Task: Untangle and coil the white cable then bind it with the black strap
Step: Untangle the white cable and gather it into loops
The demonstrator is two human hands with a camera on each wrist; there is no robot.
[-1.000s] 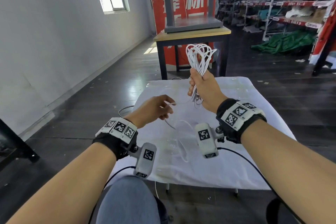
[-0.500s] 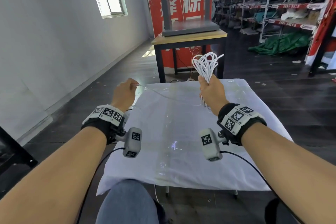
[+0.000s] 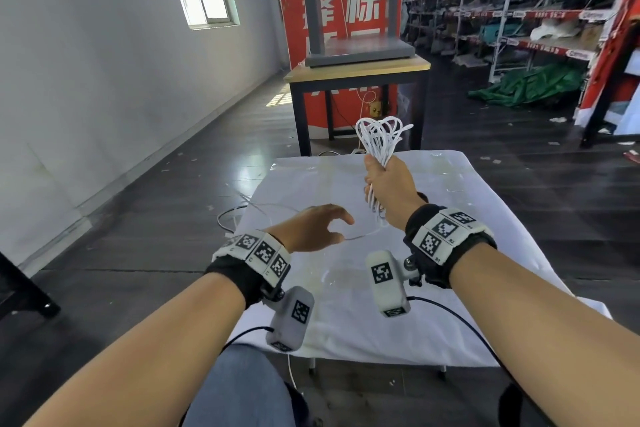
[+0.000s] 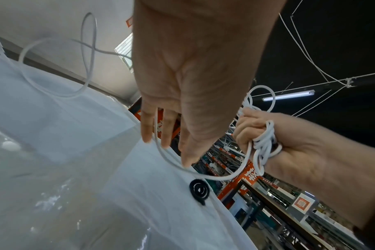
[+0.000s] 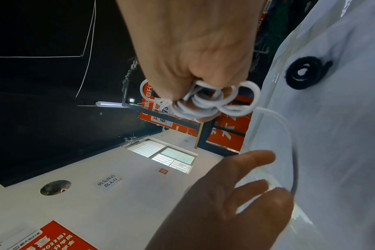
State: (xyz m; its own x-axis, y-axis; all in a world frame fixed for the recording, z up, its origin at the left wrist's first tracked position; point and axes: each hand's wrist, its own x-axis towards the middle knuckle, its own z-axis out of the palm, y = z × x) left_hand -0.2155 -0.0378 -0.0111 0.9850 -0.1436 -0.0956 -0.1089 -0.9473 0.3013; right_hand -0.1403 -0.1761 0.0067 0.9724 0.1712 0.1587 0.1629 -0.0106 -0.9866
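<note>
My right hand [image 3: 384, 180] is raised over the white-clothed table [image 3: 450, 218] and grips a bunch of white cable [image 3: 381, 135] loops that fan out above the fist. In the right wrist view the loops [image 5: 214, 101] bulge from my curled fingers. One strand leaves the fist and runs across my left hand [image 3: 329, 229], whose fingers [image 4: 146, 133] are spread and nearly straight; the strand lies loose between them and the thumb. The rest of the cable [image 4: 86, 50] trails over the table's left edge. The black strap [image 4: 199, 189] lies coiled on the cloth below my right hand.
A wooden table [image 3: 360, 69] with a grey stand on it is just beyond the far edge. Loose cable [image 3: 228, 218] hangs to the dark floor at the left. Storage shelves [image 3: 519, 10] fill the right background. My knee [image 3: 242, 388] is at the near edge.
My left hand, which had pulled a strand out to the far left, has come back towards the right hand and loosened its fingers. The right hand keeps the bundle raised.
</note>
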